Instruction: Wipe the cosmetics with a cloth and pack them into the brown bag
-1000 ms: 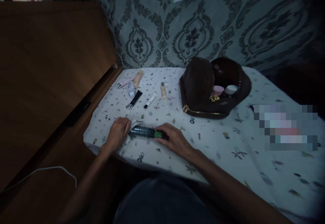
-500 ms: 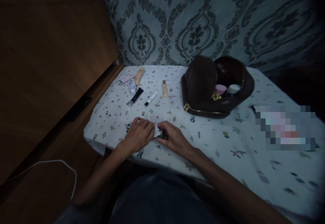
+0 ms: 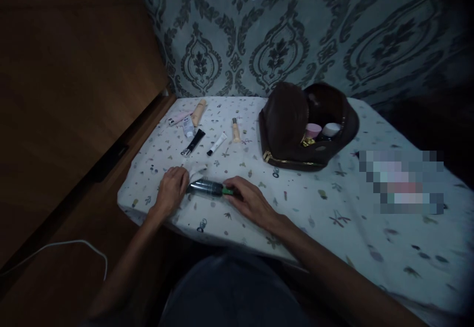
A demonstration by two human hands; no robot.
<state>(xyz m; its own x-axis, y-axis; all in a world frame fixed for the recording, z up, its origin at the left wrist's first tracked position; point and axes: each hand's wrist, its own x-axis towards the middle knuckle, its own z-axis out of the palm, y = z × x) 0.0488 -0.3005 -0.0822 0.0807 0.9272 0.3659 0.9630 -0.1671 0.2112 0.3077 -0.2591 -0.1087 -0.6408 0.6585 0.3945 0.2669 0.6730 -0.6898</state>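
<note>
A dark, glossy tube-shaped container (image 3: pixel 205 187) with a green band lies level just above or on the cloth, near the table's front edge. My right hand (image 3: pixel 249 199) grips its right, green end between thumb and fingers. At the other end, my left hand (image 3: pixel 171 188) is closed on a white tissue (image 3: pixel 198 171), which sticks out past its fingers against the container. Whether the left fingers also hold the container's end is hidden.
Several cosmetic tubes lie behind my hands: a black one (image 3: pixel 193 143), a white one (image 3: pixel 217 144), a beige one (image 3: pixel 236 130) and others. An unzipped brown bag (image 3: pixel 287 124) with jars stands right of them. A wooden cabinet (image 3: pixel 81 80) borders the left.
My left hand has slid left along the container, uncovering its dark body and more of the tissue. The right hand keeps its grip. The view has shifted slightly.
</note>
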